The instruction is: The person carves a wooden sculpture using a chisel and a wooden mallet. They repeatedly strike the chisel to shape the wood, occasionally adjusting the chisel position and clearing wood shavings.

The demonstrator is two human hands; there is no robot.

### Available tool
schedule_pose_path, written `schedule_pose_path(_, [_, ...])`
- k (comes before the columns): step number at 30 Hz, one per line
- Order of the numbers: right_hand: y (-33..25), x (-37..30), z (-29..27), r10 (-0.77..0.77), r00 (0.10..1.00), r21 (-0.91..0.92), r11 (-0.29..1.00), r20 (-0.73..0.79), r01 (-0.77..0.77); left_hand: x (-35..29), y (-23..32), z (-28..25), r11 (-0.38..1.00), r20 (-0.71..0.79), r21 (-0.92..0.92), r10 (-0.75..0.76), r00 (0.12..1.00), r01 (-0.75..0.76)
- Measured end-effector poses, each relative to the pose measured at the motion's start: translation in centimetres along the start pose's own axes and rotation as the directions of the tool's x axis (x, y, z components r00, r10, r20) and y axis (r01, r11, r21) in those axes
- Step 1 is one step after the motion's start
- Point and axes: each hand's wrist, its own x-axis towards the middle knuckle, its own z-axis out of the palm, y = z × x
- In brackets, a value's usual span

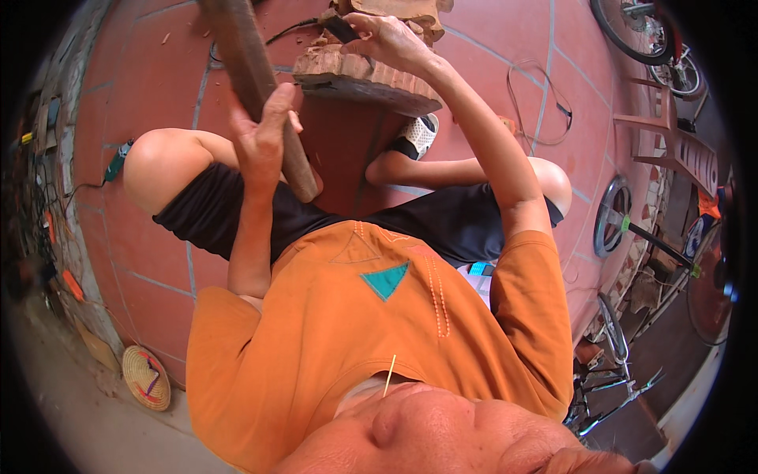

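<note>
My left hand is wrapped round a long, thick wooden bar, held slanting over my lap; its upper end runs out of the picture. Beyond my crossed legs stands a rough-carved block of wood with a ridged, pale brown edge. Close over this block, my right hand is closed on a short dark tool whose exact kind I cannot make out. A black cord lies just left of that tool.
A green power tool lies on the red tiles by my left knee. A looped cable is at the right, near a plastic chair and a wheel-like ring. A woven hat lies lower left. Bicycle parts stand lower right.
</note>
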Motion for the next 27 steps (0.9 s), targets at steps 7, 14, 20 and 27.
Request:
schedule_pose_path(7, [0.6,-0.1,0.0,-0.002,1.000,0.044,0.999,-0.005,0.002,0.0,0.3,-1.0,0.974,0.203,0.070,-0.225,0.953,0.215])
schedule_pose_path(14, [0.4,-0.3,0.3,-0.014,0.998,0.047,0.999,-0.054,0.017,0.0,0.5,0.7,0.989,0.016,0.143,-0.035,0.999,0.033])
schedule_pose_path(20, [2.0,-0.3,-0.4,0.037,0.997,0.250,0.968,-0.066,-0.020,0.1,-0.3,-0.5,0.963,0.250,0.160,-0.252,0.935,0.217])
schedule_pose_path(27, [4.9,-2.8,-0.4,0.018,0.998,0.450,0.893,-0.064,0.013,0.2,-0.9,-1.7,0.967,0.149,0.021,-0.254,0.956,0.254])
